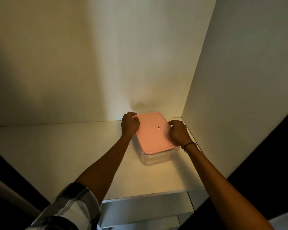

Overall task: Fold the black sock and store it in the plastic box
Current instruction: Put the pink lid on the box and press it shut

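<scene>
Clear plastic box (156,159) with flat pink lid (154,132), on white shelf (65,146): probably light, rigid, slick. Left hand (129,124) and right hand (179,132) curled, gripping opposite lid edges; best held there. No sock visible.

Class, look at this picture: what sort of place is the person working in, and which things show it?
Probably inside a wardrobe or cupboard at home: a white shelf closed in by a back wall and a right side panel, with drawer fronts below. A plastic box sits stored on it.
</scene>
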